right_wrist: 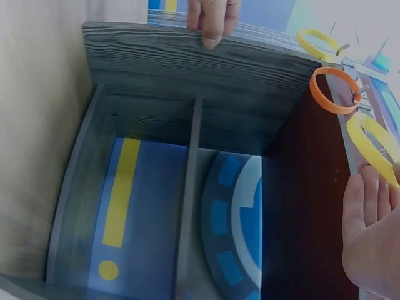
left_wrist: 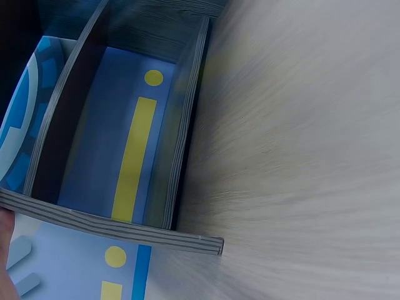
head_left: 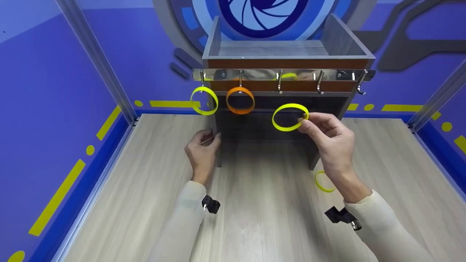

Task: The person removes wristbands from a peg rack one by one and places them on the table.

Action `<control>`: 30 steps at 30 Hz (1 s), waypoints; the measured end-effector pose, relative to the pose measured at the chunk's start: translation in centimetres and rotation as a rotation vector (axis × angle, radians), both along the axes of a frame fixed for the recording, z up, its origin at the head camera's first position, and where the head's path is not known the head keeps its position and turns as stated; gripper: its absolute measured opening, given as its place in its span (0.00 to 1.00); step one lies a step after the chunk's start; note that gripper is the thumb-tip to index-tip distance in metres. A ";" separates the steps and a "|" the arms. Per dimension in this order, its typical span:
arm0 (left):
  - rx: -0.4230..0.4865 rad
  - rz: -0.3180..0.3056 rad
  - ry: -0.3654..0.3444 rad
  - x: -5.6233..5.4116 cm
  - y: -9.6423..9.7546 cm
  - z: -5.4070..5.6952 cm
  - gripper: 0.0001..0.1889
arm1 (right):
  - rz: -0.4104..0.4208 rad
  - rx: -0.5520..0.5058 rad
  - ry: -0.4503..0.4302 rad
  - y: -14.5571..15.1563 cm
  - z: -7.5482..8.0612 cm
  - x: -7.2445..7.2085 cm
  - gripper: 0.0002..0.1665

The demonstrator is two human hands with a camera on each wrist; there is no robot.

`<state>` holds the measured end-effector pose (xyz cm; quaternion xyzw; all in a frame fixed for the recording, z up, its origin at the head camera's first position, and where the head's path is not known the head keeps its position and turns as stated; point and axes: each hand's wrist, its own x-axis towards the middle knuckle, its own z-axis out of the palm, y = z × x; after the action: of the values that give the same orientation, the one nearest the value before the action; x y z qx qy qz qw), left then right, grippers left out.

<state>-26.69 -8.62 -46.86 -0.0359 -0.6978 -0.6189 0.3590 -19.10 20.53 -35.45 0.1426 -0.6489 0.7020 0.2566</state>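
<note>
My right hand (head_left: 333,145) pinches a yellow ring (head_left: 284,128) between thumb and fingertips, in front of the metal hook rail (head_left: 258,75) and below its middle hook (head_left: 279,82). On the rail's leftmost hook hangs another yellow ring (head_left: 215,99); an orange ring (head_left: 240,112) hangs from the hook beside it. My left hand (head_left: 201,156) grips the front edge of the left side panel (right_wrist: 156,56) of the grey wooden shelf unit. Its fingertips show over that panel in the right wrist view. In the left wrist view only a sliver of hand appears.
A third yellow ring (head_left: 326,190) lies on the wood-grain table (head_left: 251,218), partly behind my right wrist. The rail's two right-hand hooks (head_left: 320,83) bear no ring. Blue walls (head_left: 43,91) enclose the table at the back and sides.
</note>
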 end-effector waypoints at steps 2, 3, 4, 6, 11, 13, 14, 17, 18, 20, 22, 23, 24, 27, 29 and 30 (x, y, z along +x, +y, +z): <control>-0.004 0.004 0.004 0.0 0.0 0.0 0.09 | -0.004 0.020 -0.012 0.3 -0.4 0.1 0.14; -0.005 0.005 0.005 0.0 0.0 0.0 0.09 | -0.008 0.028 -0.019 0.5 -0.7 0.2 0.14; -0.005 0.005 0.004 0.0 0.0 0.1 0.09 | -0.005 0.027 -0.025 0.8 -0.9 0.2 0.14; -0.005 0.003 0.000 0.0 0.0 0.1 0.09 | -0.004 0.022 -0.037 1.3 -1.4 0.4 0.14; -0.003 0.005 -0.010 0.0 0.1 0.1 0.09 | -0.025 0.014 -0.085 2.7 -2.7 0.5 0.15; -0.004 0.004 -0.009 0.0 0.1 0.1 0.09 | -0.046 0.020 -0.112 3.3 -3.4 0.6 0.15; -0.004 0.004 -0.007 0.0 0.1 0.1 0.09 | -0.057 0.020 -0.128 3.6 -3.7 0.6 0.15; -0.001 0.003 -0.003 -0.1 0.0 -0.1 0.10 | -0.080 0.006 -0.173 4.4 -4.6 0.6 0.17; 0.001 0.004 -0.001 -0.1 -0.1 -0.1 0.09 | -0.087 0.001 -0.189 4.8 -4.9 0.6 0.17; 0.006 0.006 -0.001 -0.1 -0.2 -0.2 0.09 | -0.099 0.000 -0.227 5.5 -5.6 0.6 0.19; 0.009 0.008 -0.003 0.0 -0.2 -0.2 0.09 | -0.109 0.001 -0.265 6.4 -6.2 0.7 0.21; 0.010 0.007 -0.001 -0.1 -0.2 -0.1 0.09 | -0.117 0.004 -0.287 6.9 -6.5 0.8 0.21; 0.010 0.005 0.002 -0.1 -0.1 -0.1 0.09 | -0.123 0.002 -0.307 7.5 -6.8 0.9 0.21; 0.007 -0.002 0.013 -0.1 0.0 0.0 0.09 | -0.135 -0.039 -0.353 9.2 -7.9 1.3 0.23; 0.006 -0.003 0.021 -0.1 -0.1 -0.1 0.09 | -0.137 -0.093 -0.374 10.4 -8.7 1.5 0.23; 0.006 -0.002 0.023 -0.1 -0.1 -0.1 0.09 | -0.137 -0.121 -0.380 10.9 -9.1 1.6 0.22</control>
<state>-26.75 -8.71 -46.95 -0.0425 -0.6918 -0.6208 0.3663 -17.50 31.45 -44.54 -0.0523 -0.6503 0.7350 0.1849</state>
